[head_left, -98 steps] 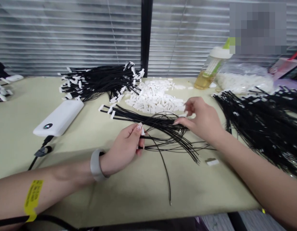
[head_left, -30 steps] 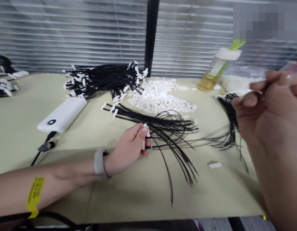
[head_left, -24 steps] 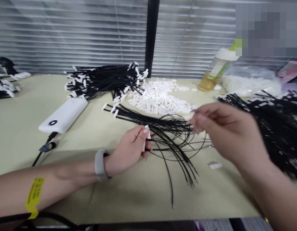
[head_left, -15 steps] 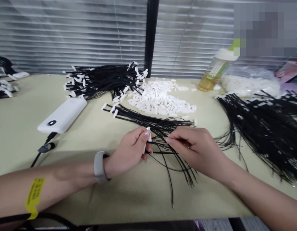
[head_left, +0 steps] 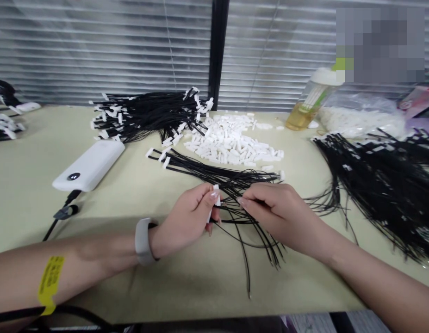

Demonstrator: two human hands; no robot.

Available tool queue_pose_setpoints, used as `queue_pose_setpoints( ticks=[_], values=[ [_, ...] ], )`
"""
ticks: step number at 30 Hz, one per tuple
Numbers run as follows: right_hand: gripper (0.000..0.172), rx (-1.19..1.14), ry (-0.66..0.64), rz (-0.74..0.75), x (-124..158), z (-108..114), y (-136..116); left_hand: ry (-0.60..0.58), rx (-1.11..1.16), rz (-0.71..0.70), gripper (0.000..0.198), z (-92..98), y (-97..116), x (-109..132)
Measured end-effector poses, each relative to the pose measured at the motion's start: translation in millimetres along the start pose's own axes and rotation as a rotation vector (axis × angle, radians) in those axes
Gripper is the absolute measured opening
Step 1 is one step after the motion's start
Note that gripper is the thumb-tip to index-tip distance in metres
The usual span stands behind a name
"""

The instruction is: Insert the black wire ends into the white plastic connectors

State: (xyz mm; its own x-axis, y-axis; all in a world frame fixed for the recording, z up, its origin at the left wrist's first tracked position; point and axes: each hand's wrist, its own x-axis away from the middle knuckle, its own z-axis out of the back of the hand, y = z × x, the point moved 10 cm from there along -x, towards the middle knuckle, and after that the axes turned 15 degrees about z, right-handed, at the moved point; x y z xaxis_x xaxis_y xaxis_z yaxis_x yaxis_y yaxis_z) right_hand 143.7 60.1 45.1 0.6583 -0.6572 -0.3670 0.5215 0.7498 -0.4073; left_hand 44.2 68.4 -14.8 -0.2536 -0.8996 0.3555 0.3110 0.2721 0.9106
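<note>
My left hand (head_left: 186, 217) pinches a small white plastic connector (head_left: 216, 196) upright between thumb and fingers, with a black wire running out below it. My right hand (head_left: 282, 215) sits just to its right, its fingertips pinching a thin black wire (head_left: 251, 201) close to the connector. Behind and under both hands lies a loose bunch of thin black wires (head_left: 231, 178), with white connectors on its far left ends. Its free wire tips trail towards me across the table.
A white pile of loose connectors (head_left: 231, 143) lies behind the wires, with a wired bundle (head_left: 145, 115) at the back left and a large black heap (head_left: 381, 194) at right. A white power bank (head_left: 89, 165) lies left, and a bottle (head_left: 307, 104) and plastic bag (head_left: 360, 121) stand at the back.
My right hand has swung out to the right, returned and come in beside my left hand, now pinching a wire. The heap at right has settled back. My left hand still holds the connector.
</note>
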Motion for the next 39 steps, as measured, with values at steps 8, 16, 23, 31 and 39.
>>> queue_pose_setpoints(
  ticks=[8,16,23,31,39],
  values=[
    [0.022,-0.009,-0.035,-0.016,1,-4,1,-0.003,-0.002,-0.016,0.028,-0.5,0,0],
    [0.020,-0.037,-0.027,0.030,-1,-15,-6,-0.001,0.005,-0.031,0.026,-0.7,1,0],
    [0.025,0.023,-0.016,0.054,0,-19,-8,-0.022,-0.030,-0.031,0.028,-3.9,0,2],
    [0.024,0.101,-0.048,0.079,1,-22,-10,-0.040,-0.057,-0.047,0.028,-6.5,1,2],
    [0.027,0.187,-0.006,0.169,0,-19,-19,-0.076,-0.074,-0.049,0.026,-10.9,1,3]
  ],
)
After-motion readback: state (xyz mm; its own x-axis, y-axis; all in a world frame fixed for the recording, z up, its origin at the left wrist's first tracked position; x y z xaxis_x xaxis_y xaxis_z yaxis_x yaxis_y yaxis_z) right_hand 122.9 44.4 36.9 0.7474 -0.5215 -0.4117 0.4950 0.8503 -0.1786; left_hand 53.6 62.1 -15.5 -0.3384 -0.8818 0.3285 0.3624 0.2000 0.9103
